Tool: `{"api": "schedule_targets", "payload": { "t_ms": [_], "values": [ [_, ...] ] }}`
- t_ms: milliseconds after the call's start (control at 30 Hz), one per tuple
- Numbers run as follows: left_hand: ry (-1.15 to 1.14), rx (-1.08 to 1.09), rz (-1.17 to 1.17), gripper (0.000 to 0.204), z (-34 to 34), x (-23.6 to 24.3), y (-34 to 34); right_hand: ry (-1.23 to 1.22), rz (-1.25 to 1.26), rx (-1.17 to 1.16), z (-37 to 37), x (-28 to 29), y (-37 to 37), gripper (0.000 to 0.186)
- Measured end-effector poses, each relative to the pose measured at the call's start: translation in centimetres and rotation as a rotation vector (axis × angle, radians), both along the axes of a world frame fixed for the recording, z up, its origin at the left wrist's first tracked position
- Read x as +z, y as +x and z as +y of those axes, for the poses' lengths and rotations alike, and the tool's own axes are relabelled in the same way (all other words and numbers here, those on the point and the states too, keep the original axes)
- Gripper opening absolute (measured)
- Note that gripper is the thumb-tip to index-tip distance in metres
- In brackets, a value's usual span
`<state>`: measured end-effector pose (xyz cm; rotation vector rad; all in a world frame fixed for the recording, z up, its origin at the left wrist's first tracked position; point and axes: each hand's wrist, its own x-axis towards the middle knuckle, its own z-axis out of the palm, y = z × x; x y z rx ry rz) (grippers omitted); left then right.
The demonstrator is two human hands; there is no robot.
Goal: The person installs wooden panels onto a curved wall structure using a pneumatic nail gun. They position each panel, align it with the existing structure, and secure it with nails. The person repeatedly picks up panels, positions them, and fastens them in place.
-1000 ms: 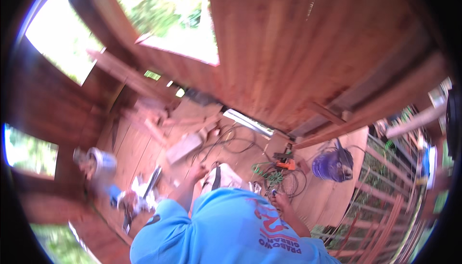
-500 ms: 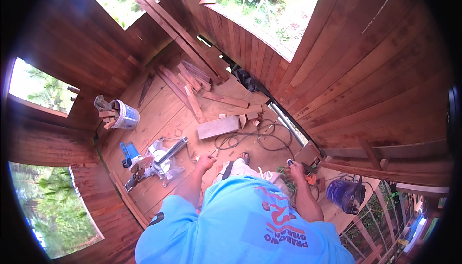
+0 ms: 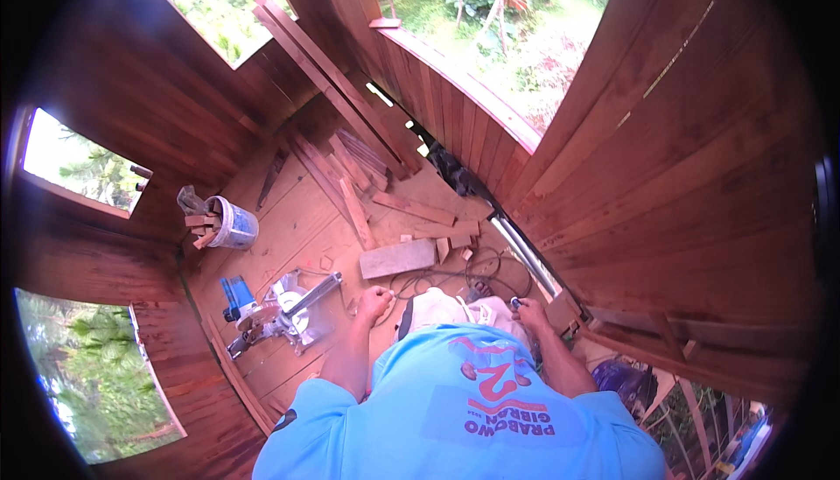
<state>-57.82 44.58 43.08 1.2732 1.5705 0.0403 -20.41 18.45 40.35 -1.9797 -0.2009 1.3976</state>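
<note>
My left hand (image 3: pixel 374 302) is curled closed in front of my left thigh; what it holds, if anything, is too small to make out. Beside my right thigh, my right hand (image 3: pixel 530 314) is closed around a small dark object with a shiny end (image 3: pixel 515 302), its kind unclear. A miter saw (image 3: pixel 284 305) with blue parts stands on the wooden floor, left of my left hand. Ahead of my hands lies a thick wooden block (image 3: pixel 398 259), with small offcuts (image 3: pixel 458 237) at its right end. A dark cable (image 3: pixel 490 270) loops over the floor near my foot.
A white bucket (image 3: pixel 234 222) of wood scraps stands by the left wall. Loose boards (image 3: pixel 354 209) lie ahead, and long planks (image 3: pixel 337 86) lean toward a window. At my right are a purple bucket (image 3: pixel 626 381) and a gap along the wall base (image 3: pixel 529 252).
My body has moved forward, so my legs cover more of the cable and my foot. My right hand has come slightly closer to my thigh. The orange tool near it is now hidden.
</note>
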Motion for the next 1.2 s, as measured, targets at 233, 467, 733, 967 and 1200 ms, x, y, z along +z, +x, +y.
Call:
{"api": "schedule_targets", "payload": {
  "t_ms": [233, 467, 733, 967, 1200],
  "values": [
    [0.073, 0.079, 0.048, 0.035, -0.4, 1.2, 1.1, 0.156, -0.130, 0.288, 11.2, 2.0, 7.6, 0.024],
    [-0.016, 0.193, 0.146, 0.026, 3.2, 1.5, -1.7, 0.407, -0.214, 0.306, 27.3, 6.7, 10.7, 0.020],
    [-0.014, 0.183, 0.157, 0.028, 17.9, 0.5, -2.5, 0.531, -0.241, 0.125, 46.8, 11.5, 11.9, 0.028],
    [0.051, -0.076, 0.144, 0.033, 45.8, -5.5, 1.4, 0.217, -0.811, -0.034, 67.7, 4.0, 22.4, 0.046],
    [0.064, -0.261, 0.085, 0.036, 68.7, -15.3, 7.0, -0.293, -1.346, -0.036, 75.6, -9.1, 27.8, 0.042]
  ]
}}
